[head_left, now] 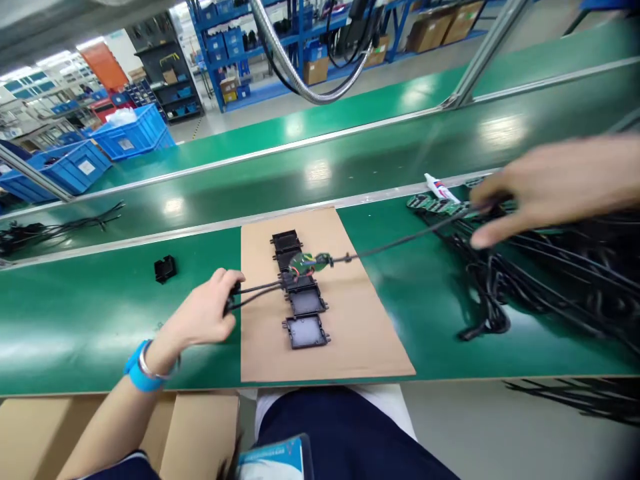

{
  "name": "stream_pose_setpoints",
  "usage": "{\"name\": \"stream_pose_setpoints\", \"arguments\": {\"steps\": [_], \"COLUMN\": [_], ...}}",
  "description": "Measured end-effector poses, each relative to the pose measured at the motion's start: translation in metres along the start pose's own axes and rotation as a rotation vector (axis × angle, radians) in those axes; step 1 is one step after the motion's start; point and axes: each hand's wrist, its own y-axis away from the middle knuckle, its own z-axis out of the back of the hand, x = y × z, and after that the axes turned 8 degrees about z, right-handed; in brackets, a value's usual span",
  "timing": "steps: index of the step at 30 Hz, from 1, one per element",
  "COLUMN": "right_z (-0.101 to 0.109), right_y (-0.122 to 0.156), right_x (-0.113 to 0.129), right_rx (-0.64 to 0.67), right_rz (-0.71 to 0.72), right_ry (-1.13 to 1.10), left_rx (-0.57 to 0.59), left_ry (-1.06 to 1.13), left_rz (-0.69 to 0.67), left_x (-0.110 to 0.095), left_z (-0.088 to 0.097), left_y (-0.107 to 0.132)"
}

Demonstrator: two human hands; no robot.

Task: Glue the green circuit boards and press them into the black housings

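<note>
A small green circuit board (pixel 306 264) with black cables on both sides hangs over a column of black plastic housings (pixel 306 331). My left hand (pixel 213 307), with a blue band at the wrist, is closed round the pair of cables (pixel 260 291) left of the board. My right hand (pixel 515 193) is blurred; its thumb and fingers close on the single black cable (pixel 410 235) that runs taut to the board's right end. The housings stand in a line on a brown cardboard sheet (pixel 345 333), and the lower ones show pale inner floors.
A heap of black cables (pixel 565 273) with green boards (pixel 435 204) and a white tube (pixel 441 189) covers the bench's right side. One loose black housing (pixel 165 269) lies to the left. More cables (pixel 50 233) rest at far left. A metal conduit (pixel 310 93) hangs overhead.
</note>
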Motion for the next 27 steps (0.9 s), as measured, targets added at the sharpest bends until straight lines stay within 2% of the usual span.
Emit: {"name": "stream_pose_setpoints", "arguments": {"steps": [2,3,4,6,8,10,13,16,18,20,21,23,25,27], "right_z": [-0.031,-0.050,-0.070,-0.106,-0.133,-0.148,-0.155,-0.155,-0.152,-0.145,-0.141,-0.133,-0.131,-0.139], "right_y": [0.008,0.015,0.022,0.033,0.039,0.041,0.047,0.058,0.060,0.053,0.045,0.022,-0.005,-0.029], "right_x": [0.017,0.031,0.048,0.083,0.111,0.126,0.130,0.127,0.125,0.122,0.120,0.113,0.105,0.097], "right_rx": [0.463,0.533,0.545,0.566,0.602,0.645,0.645,0.529,0.472,0.472,0.489,0.536,0.536,0.463], "right_rz": [0.257,0.413,0.533,0.629,0.610,0.554,0.502,0.588,0.655,0.633,0.598,0.535,0.521,0.535], "right_ry": [0.015,-0.017,-0.089,-0.264,-0.376,-0.428,-0.447,-0.474,-0.498,-0.518,-0.527,-0.536,-0.533,-0.495], "left_rx": [-0.017,-0.024,-0.034,-0.065,-0.085,-0.078,-0.045,-0.036,-0.024,-0.019,-0.047,-0.176,-0.342,-0.429], "left_ry": [-0.085,-0.095,-0.085,-0.034,0.005,-0.002,-0.083,-0.157,-0.118,0.010,0.076,0.126,0.038,-0.095], "left_rz": [0.000,-0.007,-0.023,-0.060,-0.063,-0.024,0.023,0.007,-0.014,-0.017,0.002,0.076,0.170,0.241], "left_x": [-0.009,-0.011,-0.012,-0.010,-0.005,0.000,0.002,-0.001,-0.002,0.002,0.006,0.018,0.033,0.049], "left_z": [-0.023,-0.031,-0.036,-0.042,-0.046,-0.054,-0.074,-0.086,-0.084,-0.072,-0.065,-0.048,-0.035,-0.029], "left_y": [-0.002,-0.003,-0.004,-0.006,-0.008,-0.011,-0.013,-0.012,-0.010,-0.011,-0.013,-0.023,-0.039,-0.056]}}
